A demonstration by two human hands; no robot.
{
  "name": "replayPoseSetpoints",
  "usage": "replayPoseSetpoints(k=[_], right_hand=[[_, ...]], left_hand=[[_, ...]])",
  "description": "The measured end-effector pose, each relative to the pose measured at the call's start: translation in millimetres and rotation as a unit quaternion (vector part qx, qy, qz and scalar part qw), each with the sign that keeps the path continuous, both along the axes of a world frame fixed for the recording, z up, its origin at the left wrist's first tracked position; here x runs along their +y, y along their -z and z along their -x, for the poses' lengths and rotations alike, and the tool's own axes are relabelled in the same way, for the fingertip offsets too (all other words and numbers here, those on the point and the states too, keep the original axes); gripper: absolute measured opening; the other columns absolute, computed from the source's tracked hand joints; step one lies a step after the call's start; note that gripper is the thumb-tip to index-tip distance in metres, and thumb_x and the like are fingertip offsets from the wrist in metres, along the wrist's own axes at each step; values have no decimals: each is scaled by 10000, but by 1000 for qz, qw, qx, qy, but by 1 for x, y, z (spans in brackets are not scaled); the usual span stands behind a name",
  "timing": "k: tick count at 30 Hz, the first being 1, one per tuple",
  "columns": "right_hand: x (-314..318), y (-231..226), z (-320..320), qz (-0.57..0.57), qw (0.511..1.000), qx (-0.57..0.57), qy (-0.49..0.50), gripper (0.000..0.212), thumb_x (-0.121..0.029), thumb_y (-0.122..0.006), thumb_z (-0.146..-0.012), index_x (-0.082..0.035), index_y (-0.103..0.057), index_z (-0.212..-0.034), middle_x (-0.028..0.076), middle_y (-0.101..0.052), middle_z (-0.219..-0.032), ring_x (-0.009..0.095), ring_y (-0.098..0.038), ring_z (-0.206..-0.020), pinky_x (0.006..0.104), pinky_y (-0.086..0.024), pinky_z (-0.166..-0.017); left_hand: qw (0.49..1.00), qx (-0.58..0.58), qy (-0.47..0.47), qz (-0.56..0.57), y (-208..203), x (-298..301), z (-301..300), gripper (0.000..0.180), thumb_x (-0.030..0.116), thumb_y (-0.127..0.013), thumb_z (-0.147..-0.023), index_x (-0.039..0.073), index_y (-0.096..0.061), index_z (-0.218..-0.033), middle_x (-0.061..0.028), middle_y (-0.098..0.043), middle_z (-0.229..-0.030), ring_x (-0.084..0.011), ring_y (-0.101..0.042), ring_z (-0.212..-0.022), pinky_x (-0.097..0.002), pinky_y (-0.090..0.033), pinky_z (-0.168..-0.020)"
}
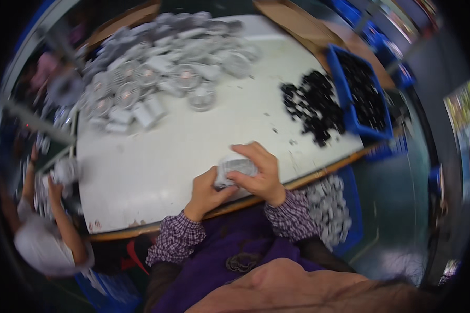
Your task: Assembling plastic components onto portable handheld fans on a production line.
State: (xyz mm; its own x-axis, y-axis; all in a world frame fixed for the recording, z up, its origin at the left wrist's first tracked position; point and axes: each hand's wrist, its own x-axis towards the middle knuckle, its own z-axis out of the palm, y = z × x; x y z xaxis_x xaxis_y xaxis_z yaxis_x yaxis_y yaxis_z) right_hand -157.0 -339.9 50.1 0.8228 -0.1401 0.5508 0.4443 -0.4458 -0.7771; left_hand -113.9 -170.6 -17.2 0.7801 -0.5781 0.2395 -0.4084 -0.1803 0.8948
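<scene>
Left hand [206, 190] and right hand [261, 175] both close on one small silver-grey ribbed housing [234, 168], held just above the near edge of the white bench [193, 141], fingers pinching its sides. Head view: it looks light, rigid and possibly slippery, best gripped around the ribbed wall. More housings [162, 73] are heaped far left; black parts [310, 107] lie beside a blue bin [350, 117].

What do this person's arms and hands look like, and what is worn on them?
Both hands are bare: no gloves, and no rings or watch that I can make out. The left hand and right hand come out of long sleeves in a small purple-and-white check, with buttoned-looking cuffs at the wrists.
</scene>
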Motion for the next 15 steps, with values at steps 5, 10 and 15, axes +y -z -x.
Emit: replayPoseSetpoints(k=[5, 10, 15], right_hand=[[-13, 17, -11, -121, 982, 144, -8, 303, -149, -707, -780, -1, -622, -1031, 83, -618, -846, 169, -599, -755, 263, -479, -688], [-69, 59, -25, 4, 972, 153, 176, 254, -249, -680, -823, -9, -662, -906, 76, -608, -784, 144, -592, -692, 270, -483, -632], [-163, 63, -74, 341, 834, 241, 361, 236, -247, -666, -742, -19, -681, -798, 189, -621, -879, 317, -627, -783, 405, -499, -679]], left_hand=[[998, 43, -44, 4, 8, -8, 16, 296, 236, -752, -725, -15, -651, -845, -91, -648, -666, -146, -643, -642, -285, -501, -595], [952, 287, -102, -17, 2, -10, 9, 303, 273, -673, -834, -19, -613, -782, -58, -601, -609, -104, -581, -529, -245, -481, -468], [939, 337, -47, 56, -3, 1, 0, 277, 286, -551, -904, 9, -540, -919, -77, -585, -712, -147, -588, -593, -267, -509, -552]])
